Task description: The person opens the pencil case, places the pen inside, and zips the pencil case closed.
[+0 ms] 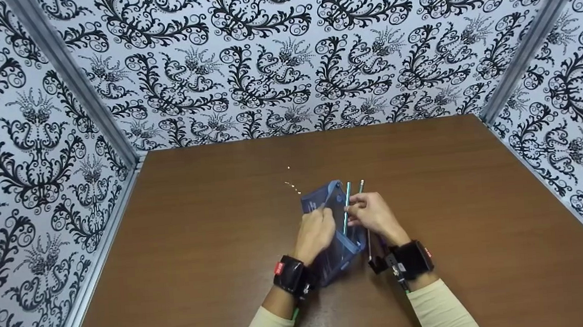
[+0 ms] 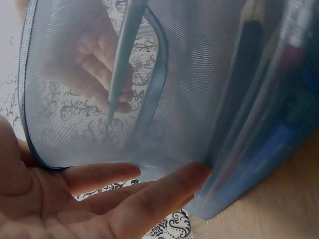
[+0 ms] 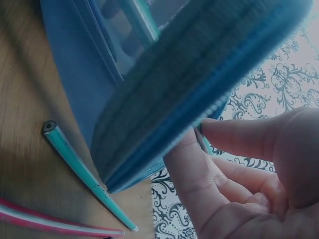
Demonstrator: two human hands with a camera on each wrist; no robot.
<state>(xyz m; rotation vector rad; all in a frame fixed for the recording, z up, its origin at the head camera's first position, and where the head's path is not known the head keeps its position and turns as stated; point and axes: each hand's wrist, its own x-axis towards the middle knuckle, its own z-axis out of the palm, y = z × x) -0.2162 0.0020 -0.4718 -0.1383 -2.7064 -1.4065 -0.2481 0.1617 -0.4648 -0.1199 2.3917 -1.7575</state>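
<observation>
A blue see-through mesh pencil case (image 1: pixel 346 252) stands unzipped over the table, its zip edge (image 3: pixel 199 119) close to the right wrist camera. My left hand (image 1: pixel 316 233) grips its side, and in the left wrist view the fingers (image 2: pixel 169 191) lie along the mesh. Several pencils (image 2: pixel 239 84) show through the mesh inside the case. My right hand (image 1: pixel 374 213) pinches a teal pencil (image 1: pixel 347 208) between thumb and fingers, with its lower part in the case opening. Through the mesh, that right hand (image 2: pixel 99 59) and the pencil (image 2: pixel 122 64) are visible.
On the table right of the case lie another teal pencil (image 3: pixel 79 167) and a red-and-white striped pencil (image 3: pixel 60 219). Small pale specks (image 1: pixel 293 186) lie on the wooden table (image 1: pixel 212 205) behind the case. Patterned walls (image 1: pixel 274 57) enclose the back and sides.
</observation>
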